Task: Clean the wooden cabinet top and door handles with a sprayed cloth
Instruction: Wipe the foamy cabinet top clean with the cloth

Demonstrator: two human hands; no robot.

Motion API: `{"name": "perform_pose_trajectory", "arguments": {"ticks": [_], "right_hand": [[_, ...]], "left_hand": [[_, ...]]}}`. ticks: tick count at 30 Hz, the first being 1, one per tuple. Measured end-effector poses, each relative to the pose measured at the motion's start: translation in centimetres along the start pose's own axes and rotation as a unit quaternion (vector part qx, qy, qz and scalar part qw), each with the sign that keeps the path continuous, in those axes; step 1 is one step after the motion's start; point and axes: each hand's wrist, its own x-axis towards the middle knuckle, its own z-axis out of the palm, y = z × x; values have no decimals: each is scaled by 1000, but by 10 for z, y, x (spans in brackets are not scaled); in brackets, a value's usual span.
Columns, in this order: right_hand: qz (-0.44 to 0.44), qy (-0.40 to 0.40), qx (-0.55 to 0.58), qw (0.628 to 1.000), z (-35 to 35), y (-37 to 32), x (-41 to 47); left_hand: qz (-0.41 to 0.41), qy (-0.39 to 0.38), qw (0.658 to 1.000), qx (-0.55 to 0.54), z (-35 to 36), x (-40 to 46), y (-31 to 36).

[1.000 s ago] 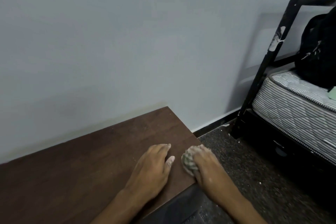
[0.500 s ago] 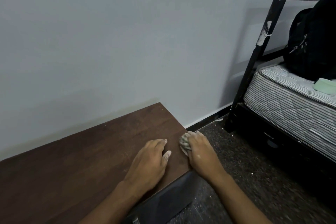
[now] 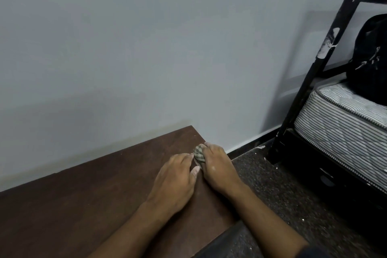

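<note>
A small bunched cloth (image 3: pixel 199 153), pale with a check or stripe pattern, is held under the right hand (image 3: pixel 217 168), whose fingers are curled over it and press it onto the wooden cabinet top (image 3: pixel 88 201). The cloth lies at the far right part of the top, close to the right edge and not far from the back corner by the grey wall (image 3: pixel 146 48). The left hand (image 3: pixel 176 182) is laid flat on the wood just beside it, fingers straight and relaxed, holding nothing; its fingertips almost meet the cloth, though real contact cannot be confirmed. The relation that matters for the coming move is this: the long axis of the top runs from this right end away to the left and toward the viewer, so nearly all of the visible surface lies to the left of both hands. It is judged that the wiping is at the right end and that the next strokes would have to be drawn leftward along that axis, where the flat left hand lies directly in the path. The right hand is the one on the cloth, the left one is nearer to the rest of the surface. The door handles are not seen in this view; they are presumably on the front, below the near edge. To the right, on the floor (image 3: pixel 293 205), a black bed frame (image 3: pixel 310 82) with a striped mattress (image 3: pixel 339 123) is standing, well apart from the cabinet.
</note>
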Motion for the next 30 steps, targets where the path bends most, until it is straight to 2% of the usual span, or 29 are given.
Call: {"name": "perform_pose_trajectory", "arguments": {"ticks": [11, 16, 19, 21, 23, 25, 27, 30], "right_hand": [[22, -66, -4, 998, 24, -14, 113], [32, -35, -36, 998, 31, -24, 116], [-50, -26, -50, 997, 43, -55, 94], [-142, -16, 34, 989, 53, -94, 72], [-211, -57, 130, 967, 46, -126, 56], [-242, -76, 142, 957, 46, -116, 66], [-210, -50, 88, 972, 50, -82, 84], [-79, 26, -1, 997, 62, -50, 103]], "left_hand": [[-37, -4, 999, 28, -1, 48, -51], [-53, 11, 998, 35, -21, 40, -69], [-84, 51, 995, 34, -37, 36, -86], [-107, 60, 992, 32, -44, 31, -96], [-126, 52, 990, 30, -48, 23, -101], [-136, 46, 989, 36, -55, 12, -108], [-146, 44, 988, 39, -67, 2, -116], [-167, 51, 984, 40, -86, -15, -133]]}}
